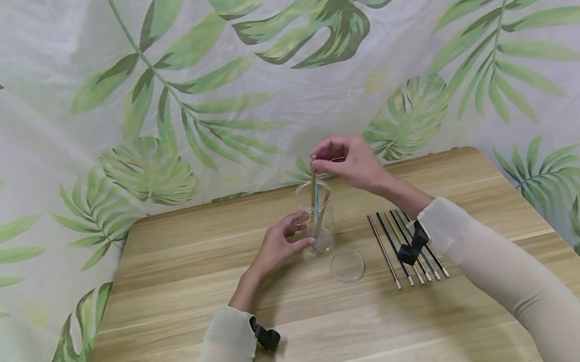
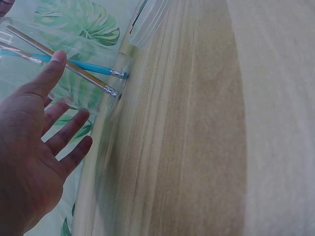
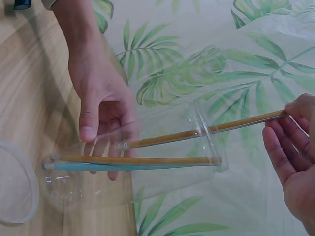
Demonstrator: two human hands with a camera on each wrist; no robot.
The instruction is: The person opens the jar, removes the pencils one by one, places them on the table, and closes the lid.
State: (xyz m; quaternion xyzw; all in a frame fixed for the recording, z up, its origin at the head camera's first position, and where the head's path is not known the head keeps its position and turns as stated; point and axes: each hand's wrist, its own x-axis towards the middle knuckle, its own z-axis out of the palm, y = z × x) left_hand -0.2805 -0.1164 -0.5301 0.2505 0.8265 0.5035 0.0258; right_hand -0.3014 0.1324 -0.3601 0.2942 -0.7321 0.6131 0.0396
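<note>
A clear plastic jar [image 1: 329, 231] stands upright near the back of the table. My left hand [image 1: 277, 246] is at its left side, thumb and fingers curved around the wall, the fingers showing through the plastic in the right wrist view. Above the rim, my right hand [image 1: 355, 163] pinches the upper end of a gold-brown pencil [image 3: 246, 121]. Its silver-banded lower end is inside the jar. A light blue pencil [image 3: 88, 167] and another brown pencil [image 3: 147, 161] lean inside. The round clear lid [image 1: 347, 266] lies flat just in front of the jar.
Several dark and brown pencils [image 1: 385, 251] lie side by side right of the lid, partly under my right wrist and its black camera [image 1: 413, 244]. The wooden table [image 1: 176, 323] ends behind the jar at a leaf-patterned cloth [image 1: 239, 145].
</note>
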